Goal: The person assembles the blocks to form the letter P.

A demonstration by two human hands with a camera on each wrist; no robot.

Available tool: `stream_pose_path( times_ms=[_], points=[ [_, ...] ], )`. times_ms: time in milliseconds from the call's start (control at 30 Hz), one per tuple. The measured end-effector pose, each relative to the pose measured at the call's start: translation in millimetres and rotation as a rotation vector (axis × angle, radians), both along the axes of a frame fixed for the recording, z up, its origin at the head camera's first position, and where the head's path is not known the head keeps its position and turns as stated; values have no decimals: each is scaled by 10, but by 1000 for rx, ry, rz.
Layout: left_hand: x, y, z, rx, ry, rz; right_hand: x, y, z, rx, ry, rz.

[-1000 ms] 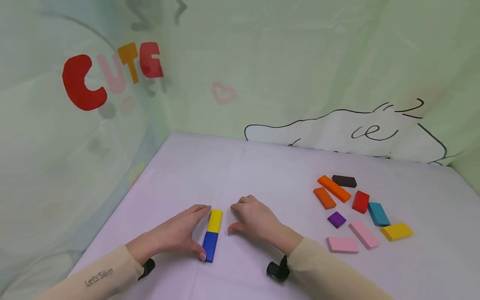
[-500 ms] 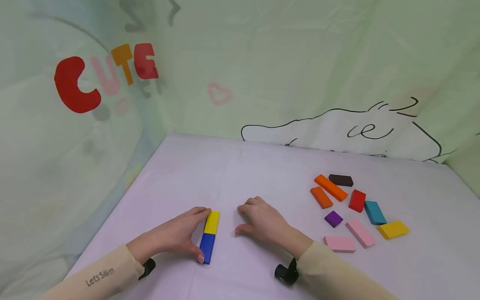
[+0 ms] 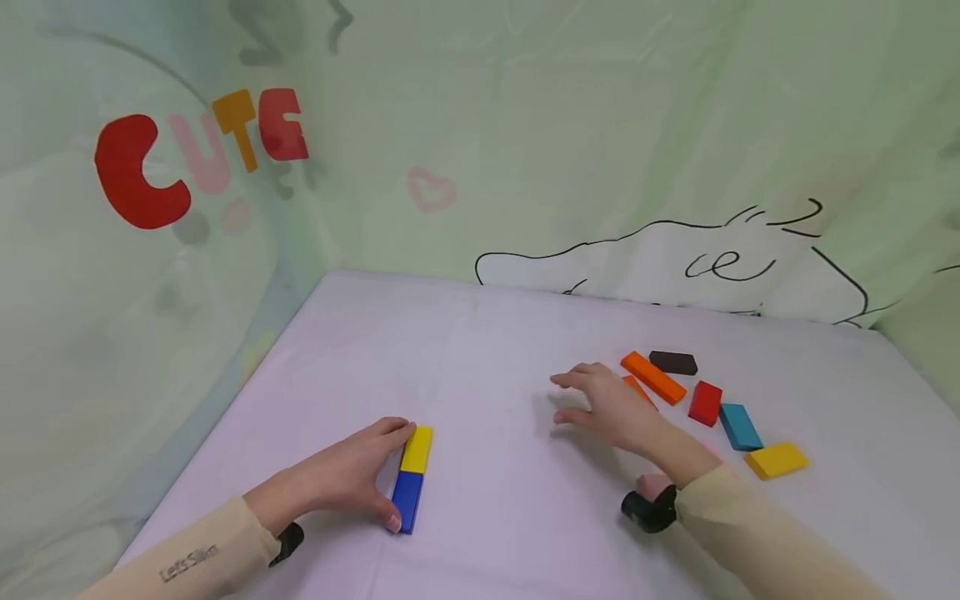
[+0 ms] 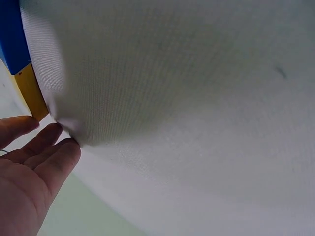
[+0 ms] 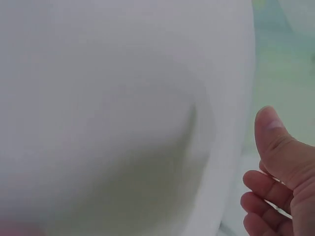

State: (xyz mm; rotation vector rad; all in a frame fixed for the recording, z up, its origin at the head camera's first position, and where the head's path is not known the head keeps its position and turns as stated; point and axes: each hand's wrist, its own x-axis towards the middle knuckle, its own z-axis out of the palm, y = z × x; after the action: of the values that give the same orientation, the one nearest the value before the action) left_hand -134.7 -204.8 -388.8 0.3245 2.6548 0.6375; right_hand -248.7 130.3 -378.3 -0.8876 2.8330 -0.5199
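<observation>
In the head view a yellow block (image 3: pixel 417 450) and a blue block (image 3: pixel 407 502) lie end to end in one line on the table. My left hand (image 3: pixel 348 473) rests along their left side, thumb touching the blue block's near corner and fingertips at the yellow block's far corner. The left wrist view has a fingertip right at the yellow block's end (image 4: pixel 32 93), the other fingers resting on the cloth. My right hand (image 3: pixel 611 408) holds nothing, with thumb and fingers spread apart. It is just left of the loose blocks, partly covering an orange block (image 3: pixel 640 390).
Several loose blocks lie at the right: a longer orange one (image 3: pixel 652 377), a dark one (image 3: pixel 673 362), a red one (image 3: pixel 705 403), a teal one (image 3: pixel 741 427) and a yellow one (image 3: pixel 777 460). A pink block (image 3: pixel 652 485) is partly hidden by my right arm. Hanging cloth (image 3: pixel 600 125) backs the table.
My right hand has moved right, away from the yellow-blue row toward the loose blocks; its arm now hides the purple block and most of the pink ones. The left hand stays at the row.
</observation>
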Motion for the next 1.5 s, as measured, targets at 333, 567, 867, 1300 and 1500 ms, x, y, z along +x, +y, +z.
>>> stream_pose_path(
  times_ms=[333,567,867,1300,1500],
  points=[
    [29,20,18,2,-23,36,-533,920,72,80,-78,-98],
    [14,15,2,19,-26,40,-778,1170,105,209,-176,-42],
    [12,1,-18,42,-40,36,-982,1186,151,356,-220,-3],
    [10,13,5,22,-47,36,-1029,1104,98,392,-93,43],
    [3,6,-6,28,-46,34,-1087,1004,34,331,-165,-8]
  ],
)
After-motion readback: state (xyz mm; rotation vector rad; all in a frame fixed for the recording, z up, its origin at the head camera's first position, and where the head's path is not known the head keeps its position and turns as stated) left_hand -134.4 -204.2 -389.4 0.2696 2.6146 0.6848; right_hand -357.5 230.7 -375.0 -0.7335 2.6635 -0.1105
